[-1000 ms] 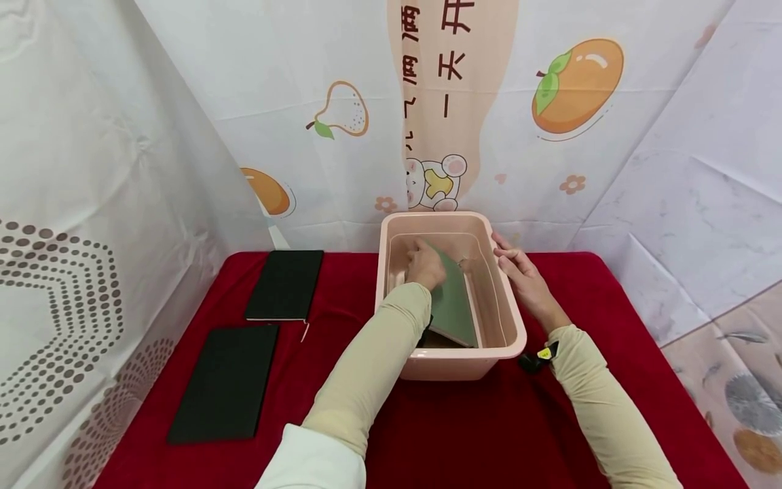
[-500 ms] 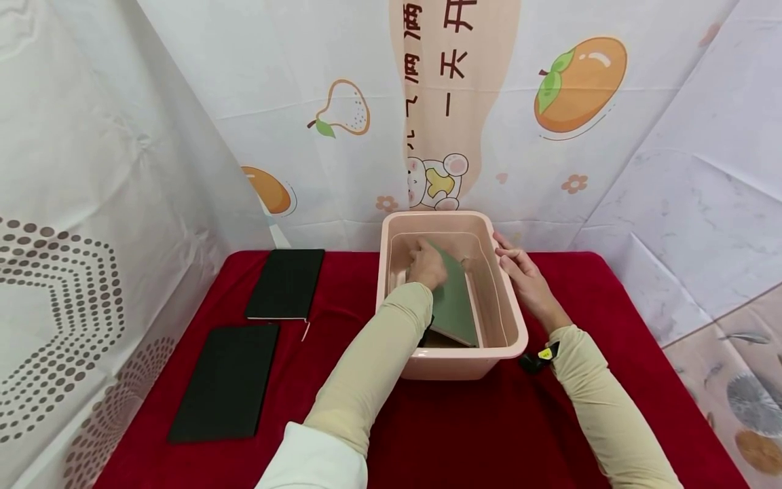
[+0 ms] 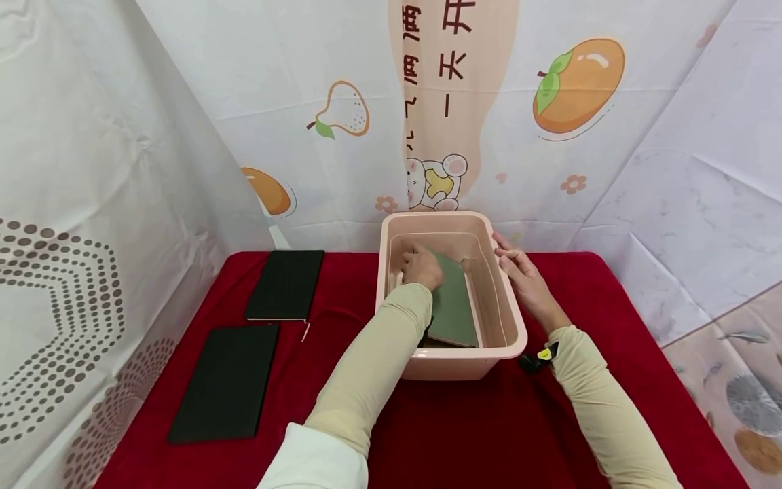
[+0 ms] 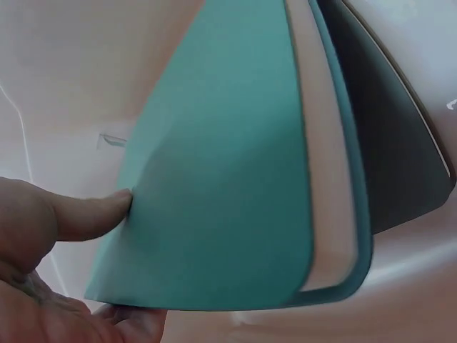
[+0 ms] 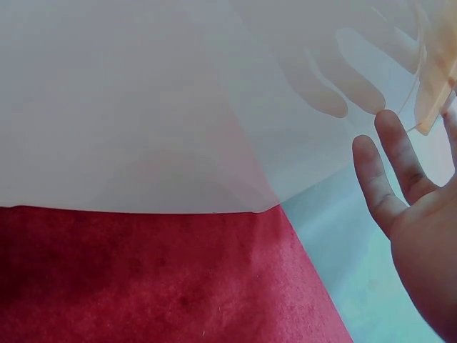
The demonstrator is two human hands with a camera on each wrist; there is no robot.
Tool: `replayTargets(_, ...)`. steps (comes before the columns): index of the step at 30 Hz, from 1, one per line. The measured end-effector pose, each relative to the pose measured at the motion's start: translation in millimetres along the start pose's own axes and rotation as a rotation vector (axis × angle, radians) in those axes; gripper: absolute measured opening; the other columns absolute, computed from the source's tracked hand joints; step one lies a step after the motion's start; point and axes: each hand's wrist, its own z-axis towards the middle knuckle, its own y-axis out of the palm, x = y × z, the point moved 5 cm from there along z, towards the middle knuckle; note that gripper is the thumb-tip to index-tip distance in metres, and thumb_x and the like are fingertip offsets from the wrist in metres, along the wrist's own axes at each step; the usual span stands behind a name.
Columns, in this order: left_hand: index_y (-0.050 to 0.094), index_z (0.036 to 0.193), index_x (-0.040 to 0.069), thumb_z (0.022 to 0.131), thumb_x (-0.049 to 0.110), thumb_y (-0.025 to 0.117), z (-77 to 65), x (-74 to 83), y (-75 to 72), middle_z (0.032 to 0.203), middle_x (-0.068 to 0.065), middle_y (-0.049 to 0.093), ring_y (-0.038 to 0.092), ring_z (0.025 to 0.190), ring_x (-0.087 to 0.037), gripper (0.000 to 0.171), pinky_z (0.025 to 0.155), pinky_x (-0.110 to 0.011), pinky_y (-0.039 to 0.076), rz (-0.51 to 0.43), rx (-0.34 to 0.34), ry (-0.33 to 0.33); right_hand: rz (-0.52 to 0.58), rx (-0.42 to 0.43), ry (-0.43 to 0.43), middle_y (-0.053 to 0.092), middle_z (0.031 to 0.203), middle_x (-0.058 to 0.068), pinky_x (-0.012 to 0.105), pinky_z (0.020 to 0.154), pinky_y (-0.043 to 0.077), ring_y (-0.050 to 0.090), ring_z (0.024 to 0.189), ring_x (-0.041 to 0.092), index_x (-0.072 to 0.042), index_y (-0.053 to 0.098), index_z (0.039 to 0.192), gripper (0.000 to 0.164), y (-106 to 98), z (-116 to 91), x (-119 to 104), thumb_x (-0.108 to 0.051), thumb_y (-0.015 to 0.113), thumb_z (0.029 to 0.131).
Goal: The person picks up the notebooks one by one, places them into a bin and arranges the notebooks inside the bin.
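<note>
A pink plastic bin (image 3: 452, 353) stands on the red cloth. My left hand (image 3: 421, 266) reaches down inside it and grips a green notebook (image 3: 455, 299) at one edge. In the left wrist view the thumb lies on the green cover (image 4: 221, 164) and the fingers are partly hidden beneath it. A dark notebook (image 4: 393, 143) lies behind it in the bin. My right hand (image 3: 528, 282) rests at the bin's right rim. In the right wrist view its fingers (image 5: 403, 153) are extended along the bin's outer wall (image 5: 143, 128), which mirrors them.
Two black notebooks lie on the red cloth (image 3: 330, 299) to the left: one (image 3: 285, 285) farther back with a ribbon, the other (image 3: 225, 384) nearer. A printed curtain (image 3: 342, 176) hangs right behind the bin.
My left hand has shifted slightly to the left inside the bin, and the green notebook has tilted a little with it. The right hand stays at the rim.
</note>
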Motion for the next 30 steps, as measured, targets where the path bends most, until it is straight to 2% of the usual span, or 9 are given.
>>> replayTargets(7,0.023,0.156,0.003,0.091,0.015,0.068,-2.5,-0.8,-2.4,0.130,-0.028,0.048,0.059,0.111,-0.037,0.080,0.090,-0.049,0.057,0.015,0.023,0.025,0.008,0.003,0.017,0.019,0.171,0.013,0.011,0.105,0.044,0.017,0.159,0.026,-0.007,0.056,0.124,0.021,0.2,-0.4,-0.9,-0.017,0.045,0.109)
replayTargets(13,0.022,0.157,0.002,0.090,0.015,0.068,-3.0,-1.2,-3.2,0.130,-0.028,0.048,0.059,0.111,-0.038,0.082,0.088,-0.048,0.058,0.019,0.041,0.026,-0.006,0.003,0.025,0.019,0.172,0.011,0.011,0.105,0.044,0.014,0.160,0.028,-0.006,0.055,0.126,0.023,-0.2,-0.9,-0.7,-0.019,0.045,0.110)
replayTargets(17,0.018,0.161,0.006,0.090,0.015,0.070,-0.1,-0.5,-4.1,0.147,-0.027,0.037,0.048,0.129,-0.040,0.089,0.103,-0.051,0.051,0.031,0.080,0.036,-0.005,0.004,0.020,0.019,0.172,0.012,0.011,0.106,0.043,0.014,0.160,0.028,-0.004,0.055,0.128,0.025,-0.2,-0.8,-1.0,-0.018,0.045,0.110)
replayTargets(21,0.008,0.165,0.011,0.089,0.020,0.071,2.5,3.3,-4.0,0.158,-0.020,0.025,0.033,0.140,-0.039,0.099,0.116,-0.052,0.037,0.084,0.085,0.097,-0.003,0.006,0.013,0.019,0.172,0.013,0.011,0.107,0.041,0.015,0.159,0.028,-0.003,0.054,0.129,0.026,-0.5,-0.1,-1.2,-0.017,0.045,0.109)
replayTargets(25,0.001,0.166,0.014,0.093,0.030,0.065,3.4,5.8,-1.4,0.159,-0.018,0.024,0.029,0.142,-0.038,0.097,0.117,-0.053,0.033,0.114,0.047,0.146,-0.015,0.006,0.017,0.019,0.171,0.013,0.011,0.107,0.041,0.016,0.159,0.027,-0.003,0.055,0.127,0.025,-0.7,0.4,-0.5,-0.017,0.045,0.109)
replayTargets(30,0.002,0.166,0.017,0.100,0.040,0.054,3.8,7.6,-0.3,0.163,-0.015,0.022,0.027,0.146,-0.037,0.087,0.117,-0.055,0.033,0.111,0.048,0.193,-0.012,0.009,0.012,0.020,0.171,0.013,0.011,0.107,0.041,0.017,0.159,0.025,-0.004,0.056,0.125,0.023,-0.7,0.4,0.0,-0.016,0.045,0.109)
